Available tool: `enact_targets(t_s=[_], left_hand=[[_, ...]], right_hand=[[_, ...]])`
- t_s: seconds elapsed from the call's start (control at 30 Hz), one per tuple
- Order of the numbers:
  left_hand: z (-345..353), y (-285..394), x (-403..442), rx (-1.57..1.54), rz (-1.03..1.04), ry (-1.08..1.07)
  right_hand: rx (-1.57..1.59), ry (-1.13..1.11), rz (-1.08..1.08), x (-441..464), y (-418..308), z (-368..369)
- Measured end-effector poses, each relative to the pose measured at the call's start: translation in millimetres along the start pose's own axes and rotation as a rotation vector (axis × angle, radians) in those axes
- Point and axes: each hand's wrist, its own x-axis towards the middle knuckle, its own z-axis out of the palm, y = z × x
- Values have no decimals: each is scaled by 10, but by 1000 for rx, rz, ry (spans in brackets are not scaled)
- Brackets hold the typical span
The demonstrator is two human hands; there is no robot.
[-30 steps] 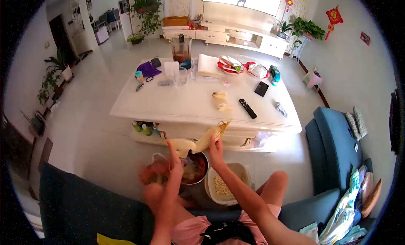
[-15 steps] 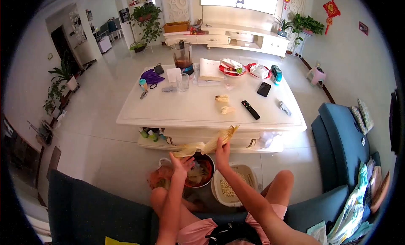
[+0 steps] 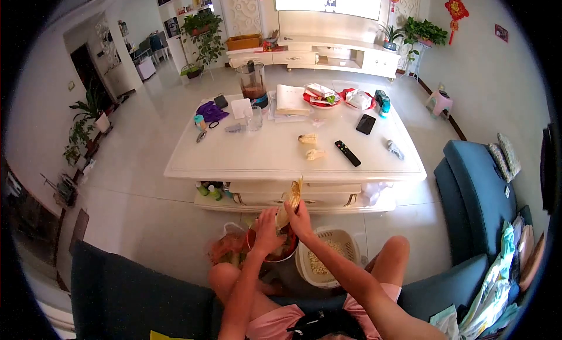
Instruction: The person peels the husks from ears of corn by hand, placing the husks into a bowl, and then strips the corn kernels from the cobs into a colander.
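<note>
Writing: one gold character on the red wall hanging (image 3: 456, 9), beyond the white table (image 3: 252, 155) and to its right; too small to read surely.

Corn cob (image 3: 289, 208), one: in your hands, before the table's near edge. Long axis slants away from you, leaning slightly right; wispy tip toward the table.

Right hand (image 3: 300, 221): your fingers wrap the cob. Left hand (image 3: 267, 231): against or beside its lower end; whether it grips, you cannot tell from here.

On the floor, near side of the table: pot (image 3: 282, 260), under your hands and partly hidden by them; cream basket (image 3: 351, 244) with kernels (image 3: 319, 264), right of it; reddish plastic bag (image 3: 225, 246), left.

On the table: two pale corn pieces (image 3: 308, 139), black remote (image 3: 348, 153), phone (image 3: 366, 124), blender (image 3: 252, 89).
</note>
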Motion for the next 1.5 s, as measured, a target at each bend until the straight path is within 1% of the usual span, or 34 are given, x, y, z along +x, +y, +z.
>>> enact_targets(t_s=[0.1, 0.13, 0.17, 0.2, 0.27, 0.3, 0.33, 0.37, 0.4, 0.43, 0.47, 0.5, 0.53, 0.6, 0.63, 0.67, 0.7, 0.77, 0.8, 0.83, 0.87, 0.9, 0.93, 0.97, 1.0, 1.03, 1.13, 1.2, 1.27, 1.33, 1.4, 1.47, 1.5], left_hand=[[53, 11, -30, -84, 33, -32], [44, -1, 6, -149, -13, -53], [38, -12, 28, -214, -59, -75], [34, -21, 43, -218, -62, -77], [72, -64, 40, -283, -45, -19], [98, -82, 0, -289, -55, -24], [99, -76, -18, -250, -3, -3], [91, -72, -26, -209, 50, 18], [84, -71, -41, -212, 45, 15], [66, -64, -56, -148, 9, -24], [36, -56, -54, -80, -23, -63], [13, -41, -42, -77, -22, -67], [27, -44, -24, -97, -26, -43], [39, -67, 22, -118, -30, -20], [40, -70, 49, -191, -66, -45], [49, -70, 68, -266, -103, -70], [59, -68, 62, -271, -106, -71], [-40, 38, 82, -209, -50, 5], [-16, 38, 131, -218, -57, 4], [23, 32, 162, -316, -21, 94], [101, -16, 110, -413, -10, 181], [156, -51, 99, -474, -35, 213], [200, -85, 127, -526, -66, 241], [199, -163, -63, -574, -158, 189], [130, -133, 98, -634, -168, 165], [89, -94, 109, -642, -178, 165], [20, -108, 119, -681, -231, 127], [37, -136, 113, -713, -247, 99], [71, -158, 139, -642, -358, -33], [-36, -28, 93, -507, -308, -163], [146, -160, 95, -540, -174, -264], [76, -67, 135, -648, -131, -211], [124, -74, 161, -645, -97, -203]], right_hand=[[40, -36, -38, 1, -51, 26], [37, -35, -35, 13, -56, 18], [14, -66, -79, 16, -57, 11], [-10, -98, -122, 21, -59, 8], [22, -131, -98, 20, -117, 9], [57, -162, -76, -1, -133, 16], [53, -164, -68, 18, -70, 37], [56, -118, -108, 52, -14, 78], [59, -70, -147, 70, 47, 101], [57, -71, -141, 68, 58, 105], [88, -45, -85, 81, 55, 113], [122, -17, -31, 101, 51, 126], [126, -13, -31, 131, 18, 122], [195, 45, 72, 213, -57, 80], [319, 102, 62, 245, -102, 88], [314, 102, 64, 273, -129, 69], [334, 74, 79, 285, -158, 41], [349, 49, 99, 304, -202, 16], [341, 95, 36, 303, -248, 24], [328, 135, -16, 288, -277, 27], [360, 135, 6, 338, -224, 1], [393, 131, 50, 383, -111, -27], [417, 49, 13, 303, -192, -73], [596, -28, 52, 270, -158, -70], [605, 56, 151, 206, -311, -21], [577, 46, 98, 202, -304, -23], [621, 102, 152, 232, -298, 41], [592, 85, 152, 175, -335, 34], [309, 17, 70, 124, -419, 14], [164, 39, -65, 315, -117, 9], [66, -33, -146, 330, -107, 40], [16, -58, -93, 227, -256, 108], [4, -83, -122, 208, -223, 132]])
